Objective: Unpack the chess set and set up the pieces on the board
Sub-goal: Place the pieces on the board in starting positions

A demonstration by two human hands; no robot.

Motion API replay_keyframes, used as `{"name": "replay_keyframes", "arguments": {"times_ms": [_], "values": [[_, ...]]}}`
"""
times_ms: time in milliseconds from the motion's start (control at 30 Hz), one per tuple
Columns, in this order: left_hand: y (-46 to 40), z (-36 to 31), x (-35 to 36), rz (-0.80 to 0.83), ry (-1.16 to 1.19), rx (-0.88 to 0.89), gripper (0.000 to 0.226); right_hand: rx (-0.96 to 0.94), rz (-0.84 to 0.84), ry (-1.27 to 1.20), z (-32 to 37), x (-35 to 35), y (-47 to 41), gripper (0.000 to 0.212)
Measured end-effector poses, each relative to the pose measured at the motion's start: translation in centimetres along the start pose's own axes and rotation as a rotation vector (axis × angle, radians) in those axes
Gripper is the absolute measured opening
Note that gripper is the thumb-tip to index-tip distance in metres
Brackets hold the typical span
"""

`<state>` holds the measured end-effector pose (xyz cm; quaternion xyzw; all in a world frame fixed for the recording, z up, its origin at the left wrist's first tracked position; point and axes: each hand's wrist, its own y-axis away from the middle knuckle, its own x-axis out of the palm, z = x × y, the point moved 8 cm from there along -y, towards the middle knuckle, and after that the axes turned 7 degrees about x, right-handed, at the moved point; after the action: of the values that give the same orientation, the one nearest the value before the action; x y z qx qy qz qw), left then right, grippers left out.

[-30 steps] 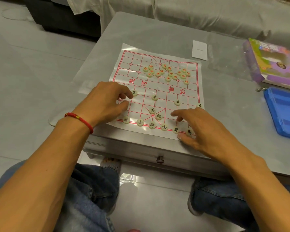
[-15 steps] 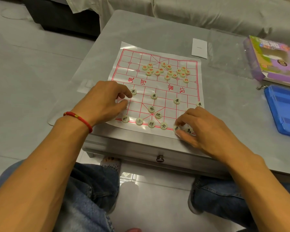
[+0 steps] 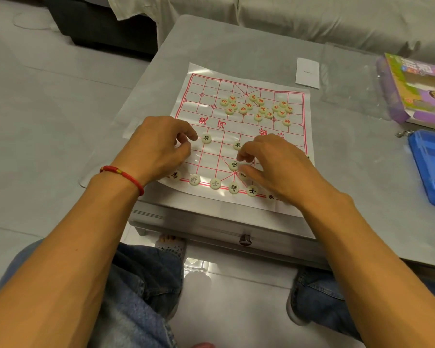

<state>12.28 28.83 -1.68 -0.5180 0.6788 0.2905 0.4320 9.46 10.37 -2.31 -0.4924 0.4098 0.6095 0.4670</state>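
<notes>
1. The right hand (image 3: 274,169) covers the near right part of the board (image 3: 209,96); any pieces beneath it are hidden, and one black-marked piece (image 3: 243,175) shows only as a sliver at the thumb.
2. Whether the right fingertips pinch a piece cannot be told.
3. The left hand (image 3: 158,146) hides the board's left edge and part of the corner piece (image 3: 174,175).
4. Characters on the red-marked pieces (image 3: 256,109) at the board's far side are too small to read.
5. Well right of the board, the blue tray (image 3: 432,167) and colourful box (image 3: 412,89) are cut off by the frame edge.
</notes>
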Motion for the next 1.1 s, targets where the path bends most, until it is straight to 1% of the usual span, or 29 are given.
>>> {"name": "replay_keyframes", "arguments": {"times_ms": [200, 367, 467, 533, 633, 733, 800, 967, 1033, 1100], "values": [[-0.3, 0.4, -0.2, -0.028, 0.0, 0.011, 0.026, 0.036, 0.046, 0.014, 0.5, 0.8, -1.5, 0.034], [-0.5, 0.7, -0.8, -0.058, 0.009, 0.015, 0.025, 0.028, 0.061, 0.035, 1.0, 0.9, -2.1, 0.028], [-0.2, 2.4, -2.2, -0.107, 0.027, -0.057, 0.025, 0.014, 0.074, 0.024, 1.7, 0.7, -2.5, 0.026], [0.1, 3.9, -2.7, -0.111, 0.012, -0.13, 0.024, -0.012, 0.028, -0.021, 2.6, 0.2, -2.8, 0.026], [0.5, 5.2, -2.5, -0.07, -0.024, -0.208, 0.023, -0.065, -0.024, -0.111, 5.0, 0.0, -3.7, 0.028], [0.6, 5.6, -1.8, -0.014, -0.009, -0.243, 0.026, -0.108, -0.069, -0.117, 7.6, 0.4, -5.1, 0.032], [0.5, 5.7, -1.6, -0.006, -0.004, -0.252, 0.027, -0.117, -0.087, -0.084, 8.8, 0.8, -6.1, 0.03], [0.2, 5.7, -1.7, -0.043, -0.004, -0.233, 0.027, -0.112, -0.068, -0.006, 9.9, 2.0, -7.1, 0.017], [0.1, 5.4, -1.8, -0.056, -0.006, -0.206, 0.027, -0.114, -0.08, -0.003, 9.9, 1.9, -6.8, 0.019], [0.0, 5.0, -1.8, -0.061, -0.007, -0.18, 0.027, -0.108, -0.089, -0.029, 9.4, 1.4, -5.9, 0.027]]}}
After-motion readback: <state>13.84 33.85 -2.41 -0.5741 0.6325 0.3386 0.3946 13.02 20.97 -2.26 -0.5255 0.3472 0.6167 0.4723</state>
